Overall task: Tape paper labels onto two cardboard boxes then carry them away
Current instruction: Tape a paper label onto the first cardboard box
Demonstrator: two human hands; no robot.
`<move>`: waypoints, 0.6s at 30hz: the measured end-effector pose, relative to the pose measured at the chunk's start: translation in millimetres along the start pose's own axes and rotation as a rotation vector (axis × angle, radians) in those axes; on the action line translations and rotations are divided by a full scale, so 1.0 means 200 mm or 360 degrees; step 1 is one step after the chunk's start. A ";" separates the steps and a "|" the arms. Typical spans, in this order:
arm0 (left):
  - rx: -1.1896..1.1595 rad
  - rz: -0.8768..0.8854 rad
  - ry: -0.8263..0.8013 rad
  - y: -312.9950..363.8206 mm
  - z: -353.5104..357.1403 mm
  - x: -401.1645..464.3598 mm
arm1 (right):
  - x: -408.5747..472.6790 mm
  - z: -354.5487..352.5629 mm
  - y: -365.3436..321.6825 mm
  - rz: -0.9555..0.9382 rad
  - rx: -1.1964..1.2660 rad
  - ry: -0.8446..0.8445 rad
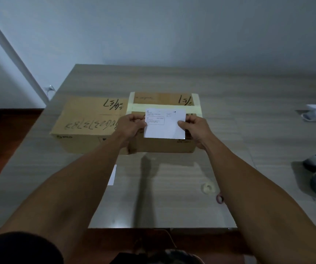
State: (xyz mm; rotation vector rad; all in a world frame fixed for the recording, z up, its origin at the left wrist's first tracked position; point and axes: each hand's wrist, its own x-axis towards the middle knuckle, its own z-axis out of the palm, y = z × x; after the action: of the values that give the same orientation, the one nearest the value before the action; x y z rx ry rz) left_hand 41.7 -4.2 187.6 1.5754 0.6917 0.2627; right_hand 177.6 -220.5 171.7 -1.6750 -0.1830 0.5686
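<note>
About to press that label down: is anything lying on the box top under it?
Nothing visible. Both hands, left hand and right hand, pinch the paper label over the taped box; only tape strips cross its top.

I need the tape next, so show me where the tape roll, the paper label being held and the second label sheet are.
tape roll (208,188), head view, on its clear ring
paper label (167,128), head view, on its blank lower middle
second label sheet (112,175), head view, on the white strip showing beside the left forearm
</note>
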 end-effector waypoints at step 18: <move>0.0042 -0.0081 0.0110 0.04 0.04 0.59 | 0.53 0.11 -0.12 -0.0083 -0.0214 0.0432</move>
State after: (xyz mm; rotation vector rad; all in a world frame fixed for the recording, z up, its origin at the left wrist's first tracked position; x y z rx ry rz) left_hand 141.0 56.5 167.8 1.5777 0.7911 0.2723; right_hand 263.6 -151.6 165.5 -1.8533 -0.0682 0.2904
